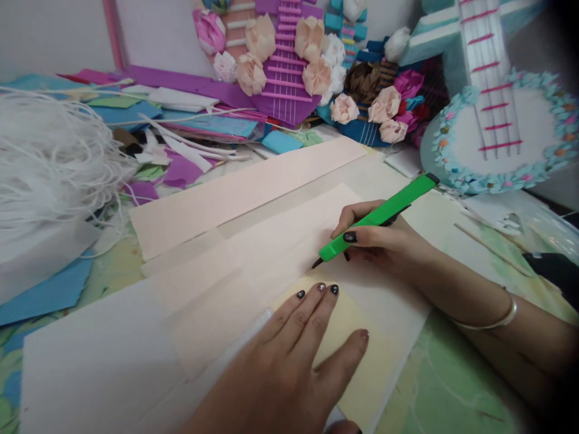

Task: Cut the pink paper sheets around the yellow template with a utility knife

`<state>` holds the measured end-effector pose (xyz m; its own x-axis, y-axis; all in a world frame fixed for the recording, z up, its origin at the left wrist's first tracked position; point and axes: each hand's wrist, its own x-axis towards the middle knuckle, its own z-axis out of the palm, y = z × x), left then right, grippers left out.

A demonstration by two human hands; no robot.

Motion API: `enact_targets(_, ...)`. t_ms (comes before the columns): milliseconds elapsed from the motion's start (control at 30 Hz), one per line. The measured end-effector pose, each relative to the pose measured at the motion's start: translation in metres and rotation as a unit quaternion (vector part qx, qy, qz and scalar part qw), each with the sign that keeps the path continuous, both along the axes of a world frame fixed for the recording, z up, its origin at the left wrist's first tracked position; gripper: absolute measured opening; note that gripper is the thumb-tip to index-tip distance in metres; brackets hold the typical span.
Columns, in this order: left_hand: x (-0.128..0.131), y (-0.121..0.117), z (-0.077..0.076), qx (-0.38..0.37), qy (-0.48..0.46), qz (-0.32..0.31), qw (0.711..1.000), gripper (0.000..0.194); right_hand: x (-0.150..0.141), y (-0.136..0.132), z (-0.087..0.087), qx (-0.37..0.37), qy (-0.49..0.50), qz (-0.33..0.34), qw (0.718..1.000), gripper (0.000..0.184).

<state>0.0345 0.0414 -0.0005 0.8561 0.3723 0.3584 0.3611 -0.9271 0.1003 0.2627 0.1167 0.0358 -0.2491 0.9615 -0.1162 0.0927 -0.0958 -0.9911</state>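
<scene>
My right hand grips a green pen, its dark tip touching or just over pale pink paper. Just below the tip lies a cream-yellow piece with a curved edge. My left hand rests flat on that piece, fingers stretched out and thumb apart. White paper lies under the pink sheet on the left. Farther back is a long pale pink strip. Part of the yellow piece is hidden under my left hand.
A heap of white string sits at the left, near blue sheets and purple scraps. Paper-flower-trimmed instrument models stand behind, including a purple one and a light blue one. A thin stick lies at the right.
</scene>
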Motion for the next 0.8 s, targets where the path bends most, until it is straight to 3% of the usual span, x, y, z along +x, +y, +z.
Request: enact_targets(800,0.0009,-0.0003,-0.0028,-0.027,-0.003,0.001,1.000,0.056,-0.0020,-0.0014,0.0021,0.008,-0.017,0.005,1.000,0.017)
